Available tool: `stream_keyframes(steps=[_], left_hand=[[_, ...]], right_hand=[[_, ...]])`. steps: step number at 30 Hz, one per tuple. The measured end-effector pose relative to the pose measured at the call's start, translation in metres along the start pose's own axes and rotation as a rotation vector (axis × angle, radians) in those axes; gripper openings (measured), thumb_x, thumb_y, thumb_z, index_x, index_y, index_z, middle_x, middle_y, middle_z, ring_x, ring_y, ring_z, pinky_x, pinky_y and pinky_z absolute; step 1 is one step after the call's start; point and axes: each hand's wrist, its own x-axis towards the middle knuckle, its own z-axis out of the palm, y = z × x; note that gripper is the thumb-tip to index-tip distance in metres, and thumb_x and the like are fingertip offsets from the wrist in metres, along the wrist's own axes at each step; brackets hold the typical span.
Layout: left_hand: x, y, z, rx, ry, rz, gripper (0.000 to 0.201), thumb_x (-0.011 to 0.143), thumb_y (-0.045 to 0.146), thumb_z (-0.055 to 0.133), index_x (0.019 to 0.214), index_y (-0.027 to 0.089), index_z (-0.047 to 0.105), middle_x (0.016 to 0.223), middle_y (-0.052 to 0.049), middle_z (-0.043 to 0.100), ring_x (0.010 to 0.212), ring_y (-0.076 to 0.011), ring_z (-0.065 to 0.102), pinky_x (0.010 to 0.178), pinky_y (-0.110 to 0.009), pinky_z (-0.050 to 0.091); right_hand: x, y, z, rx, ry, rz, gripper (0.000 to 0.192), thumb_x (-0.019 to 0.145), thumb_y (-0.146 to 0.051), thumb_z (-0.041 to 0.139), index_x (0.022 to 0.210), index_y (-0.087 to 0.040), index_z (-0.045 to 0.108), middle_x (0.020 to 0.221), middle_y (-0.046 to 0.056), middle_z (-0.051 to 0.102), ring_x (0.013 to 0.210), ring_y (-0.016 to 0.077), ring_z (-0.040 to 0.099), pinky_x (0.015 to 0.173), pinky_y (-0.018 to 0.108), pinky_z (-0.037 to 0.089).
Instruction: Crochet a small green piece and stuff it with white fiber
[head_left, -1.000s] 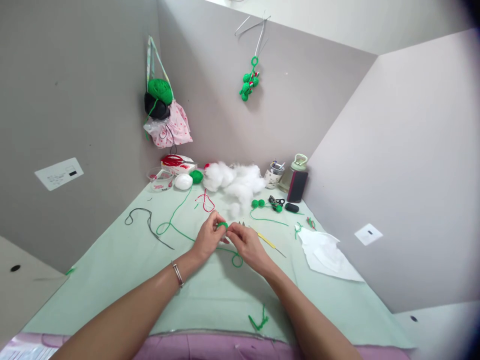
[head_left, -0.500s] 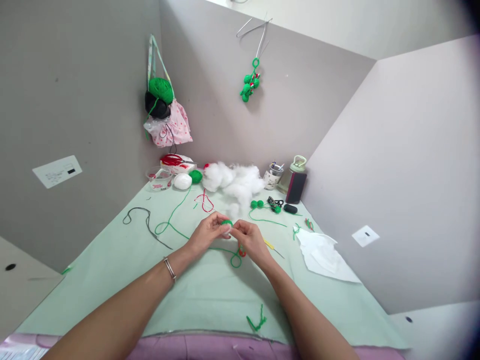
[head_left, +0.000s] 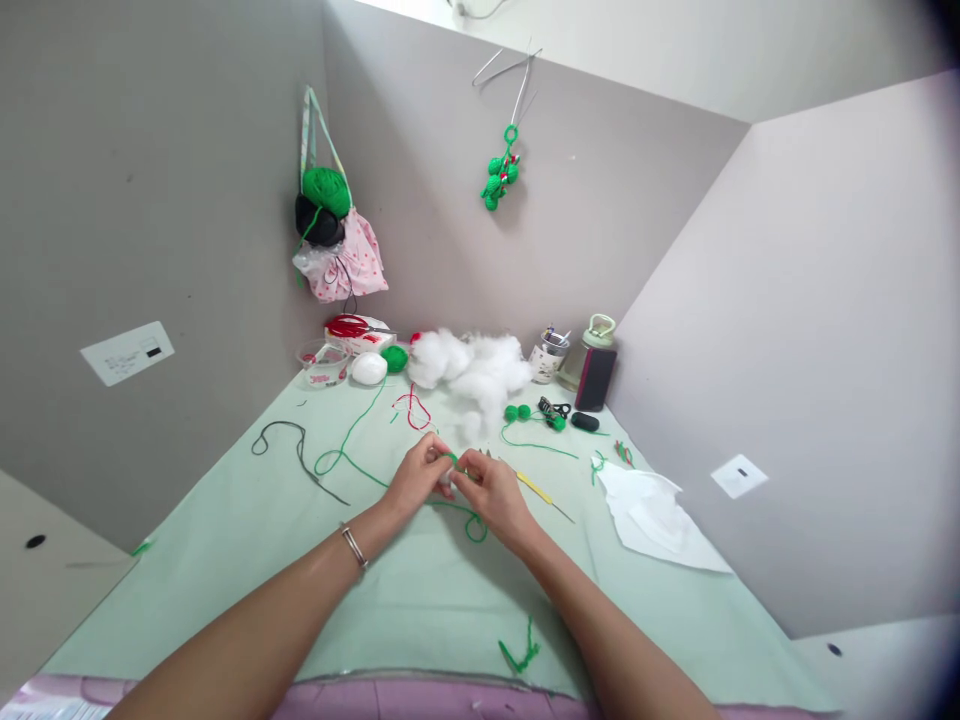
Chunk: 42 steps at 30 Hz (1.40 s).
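Near the middle of the table, my left hand (head_left: 417, 474) is closed on a small green crocheted piece (head_left: 453, 459), mostly hidden by the fingers. A bit of white stuffing (head_left: 448, 479) shows at it. My right hand (head_left: 496, 496) meets the left, its thumb and forefinger pinched at the same piece. Green yarn (head_left: 352, 457) runs from the small green ball (head_left: 394, 358) across the cloth to a loop below the hands. A yellow-handled crochet hook (head_left: 535, 488) lies just right of my right hand.
Fluffy white stuffing (head_left: 491, 372) is heaped at the back. Green crocheted balls (head_left: 517, 412), a black case (head_left: 585, 422) and a phone (head_left: 596, 380) leaning on a bottle (head_left: 574, 362) stand right. White sheets (head_left: 652, 515) lie at the right edge, a dark cord (head_left: 303, 455) at left.
Both hands have shifted slightly left relative to the table, and my right fingers have moved over the green piece, covering more of it. The whole view has tilted a little.
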Motion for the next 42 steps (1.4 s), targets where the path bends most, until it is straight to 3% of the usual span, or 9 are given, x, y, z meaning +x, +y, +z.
stream_keyframes(steps=[6, 9, 13, 22, 28, 34, 37, 39, 42], left_hand=[[-0.007, 0.013, -0.003, -0.085, -0.100, 0.087, 0.026, 0.098, 0.037, 0.074, 0.112, 0.016, 0.068, 0.101, -0.003, 0.073, 0.087, -0.0194, 0.074, 0.084, -0.040, 0.064], [-0.007, 0.016, -0.004, -0.091, -0.105, 0.112, 0.035, 0.088, 0.044, 0.084, 0.100, 0.019, 0.063, 0.093, 0.001, 0.071, 0.080, -0.0172, 0.075, 0.086, -0.039, 0.063], [-0.006, 0.010, -0.003, -0.030, -0.091, 0.090, 0.027, 0.095, 0.038, 0.078, 0.104, 0.017, 0.065, 0.088, 0.001, 0.071, 0.070, -0.0150, 0.071, 0.074, -0.035, 0.063], [-0.002, -0.005, 0.005, 0.142, 0.031, 0.022, 0.034, 0.102, 0.035, 0.069, 0.130, 0.017, 0.066, 0.123, -0.010, 0.071, 0.099, -0.0231, 0.073, 0.084, -0.042, 0.064], [-0.001, 0.001, 0.003, 0.126, 0.050, 0.038, 0.033, 0.102, 0.035, 0.069, 0.130, 0.017, 0.066, 0.123, -0.010, 0.071, 0.099, -0.0230, 0.073, 0.083, -0.042, 0.064], [-0.002, 0.007, -0.002, 0.081, 0.061, 0.072, 0.033, 0.102, 0.036, 0.068, 0.128, 0.017, 0.067, 0.122, -0.010, 0.071, 0.098, -0.0227, 0.073, 0.083, -0.041, 0.064], [-0.003, 0.008, -0.002, 0.071, 0.048, 0.065, 0.032, 0.102, 0.036, 0.069, 0.128, 0.016, 0.067, 0.122, -0.010, 0.072, 0.099, -0.0230, 0.072, 0.084, -0.042, 0.064], [-0.004, 0.008, -0.002, 0.059, 0.043, 0.054, 0.032, 0.102, 0.036, 0.069, 0.127, 0.016, 0.067, 0.121, -0.009, 0.072, 0.098, -0.0226, 0.073, 0.083, -0.041, 0.064], [-0.004, 0.006, -0.002, 0.029, 0.043, 0.036, 0.032, 0.102, 0.037, 0.068, 0.128, 0.016, 0.067, 0.121, -0.010, 0.072, 0.098, -0.0228, 0.073, 0.083, -0.042, 0.064]], right_hand=[[0.007, 0.008, -0.007, 0.053, 0.029, 0.039, 0.033, 0.084, -0.052, 0.063, 0.069, -0.023, 0.055, 0.050, -0.008, 0.040, 0.046, 0.0108, 0.033, 0.046, 0.024, 0.023], [0.007, 0.008, -0.010, 0.072, 0.011, 0.053, 0.036, 0.084, -0.055, 0.064, 0.069, -0.023, 0.054, 0.049, -0.009, 0.038, 0.042, 0.0101, 0.032, 0.044, 0.024, 0.023], [0.005, 0.004, -0.013, 0.075, -0.032, 0.037, 0.032, 0.088, -0.051, 0.060, 0.074, -0.022, 0.057, 0.054, -0.006, 0.047, 0.047, 0.0111, 0.037, 0.046, 0.024, 0.028], [-0.008, -0.007, -0.005, -0.001, -0.026, -0.022, 0.022, 0.085, -0.031, 0.054, 0.066, -0.023, 0.049, 0.062, -0.004, 0.047, 0.062, 0.0141, 0.040, 0.059, 0.027, 0.031], [-0.005, -0.006, -0.008, -0.020, -0.023, -0.036, 0.023, 0.088, -0.034, 0.057, 0.069, -0.023, 0.058, 0.062, -0.004, 0.050, 0.059, 0.0144, 0.041, 0.058, 0.027, 0.033], [-0.001, -0.011, -0.026, 0.041, 0.047, -0.147, 0.027, 0.086, -0.043, 0.069, 0.069, -0.023, 0.062, 0.112, 0.011, 0.070, 0.103, 0.0257, 0.063, 0.079, 0.034, 0.050], [-0.002, -0.013, -0.026, 0.122, -0.026, -0.138, 0.030, 0.091, -0.046, 0.059, 0.072, -0.023, 0.054, 0.108, 0.011, 0.074, 0.083, 0.0210, 0.068, 0.069, 0.033, 0.053], [-0.002, -0.012, -0.024, 0.145, -0.044, -0.111, 0.023, 0.091, -0.046, 0.058, 0.086, -0.024, 0.054, 0.106, 0.008, 0.074, 0.061, 0.0143, 0.060, 0.058, 0.030, 0.050], [-0.001, -0.007, -0.019, 0.106, -0.019, -0.080, 0.027, 0.084, -0.042, 0.067, 0.103, -0.024, 0.058, 0.104, 0.004, 0.073, 0.057, 0.0108, 0.050, 0.055, 0.027, 0.046]])
